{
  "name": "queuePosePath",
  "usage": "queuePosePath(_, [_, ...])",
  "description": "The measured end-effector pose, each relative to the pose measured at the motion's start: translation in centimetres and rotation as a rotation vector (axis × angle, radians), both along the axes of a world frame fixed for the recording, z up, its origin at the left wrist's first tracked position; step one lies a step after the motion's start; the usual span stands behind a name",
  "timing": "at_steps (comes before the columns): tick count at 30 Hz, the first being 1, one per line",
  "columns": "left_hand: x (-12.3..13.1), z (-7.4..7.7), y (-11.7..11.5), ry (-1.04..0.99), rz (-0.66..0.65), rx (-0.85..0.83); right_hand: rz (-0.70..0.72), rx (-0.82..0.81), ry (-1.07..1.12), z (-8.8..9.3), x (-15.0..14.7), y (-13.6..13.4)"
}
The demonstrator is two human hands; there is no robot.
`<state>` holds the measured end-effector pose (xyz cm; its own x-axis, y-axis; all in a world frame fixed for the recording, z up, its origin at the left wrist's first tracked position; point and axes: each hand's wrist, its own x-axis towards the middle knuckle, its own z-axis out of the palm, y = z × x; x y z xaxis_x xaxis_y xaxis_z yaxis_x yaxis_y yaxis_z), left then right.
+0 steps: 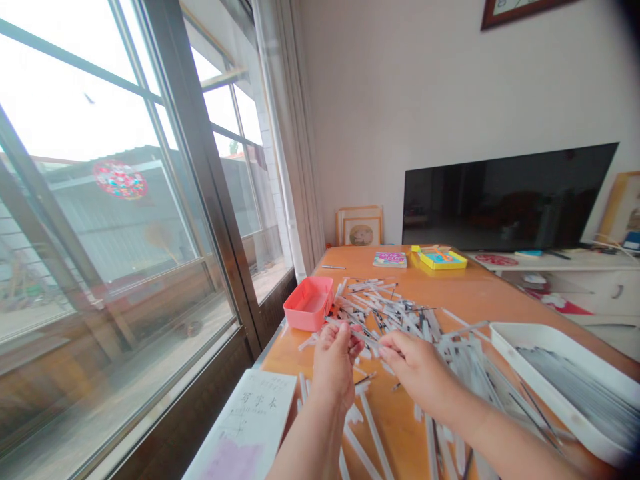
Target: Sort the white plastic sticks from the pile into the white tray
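A heap of thin white sticks with dark ends (400, 317) lies spread across the orange wooden table (480, 293). My left hand (334, 363) is closed, its fingers pinching one end of a white stick. My right hand (413, 360) is closed too, pinching the other end of what looks like the same stick just above the heap. Both hands hover near the pile's front left edge. More white sticks (370, 427) lie under my forearms.
A pink plastic box (310, 303) stands left of the pile. A white tray (530, 363) with dark thin rods sits at the right. A writing notebook (250, 420) lies at the near left corner. Colourful books (438, 259), a television (505, 197) and a window (115, 200) surround the table.
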<state>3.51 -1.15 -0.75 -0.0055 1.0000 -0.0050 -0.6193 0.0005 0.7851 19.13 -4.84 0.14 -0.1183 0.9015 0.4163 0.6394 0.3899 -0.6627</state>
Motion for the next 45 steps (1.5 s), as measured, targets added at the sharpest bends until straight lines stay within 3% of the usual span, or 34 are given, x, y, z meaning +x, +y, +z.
queuePosePath(14, [0.4,0.3,-0.3,-0.043,-0.021,0.003,0.013,0.047,-0.033,0.6,0.3,0.0])
queuePosePath(20, [0.0,0.8,-0.6,-0.039,-0.009,-0.026,0.095,-0.132,-0.016,1.6,1.1,-0.2])
queuePosePath(24, [-0.3,1.0,-0.8,-0.019,-0.011,-0.037,0.027,-0.141,0.006,2.2,2.1,-0.1])
queuePosePath(36, [0.2,1.0,-1.7,0.173,-0.203,0.080,-0.002,-0.132,-0.048,2.8,0.9,-1.0])
queuePosePath(40, [0.3,1.4,-1.9,0.199,-0.215,0.071,-0.069,-0.110,-0.104,4.2,0.8,-1.6])
queuePosePath(45, [0.0,1.3,-1.2,0.269,-0.138,0.042,-0.213,-0.030,-0.218,7.0,2.0,-1.6])
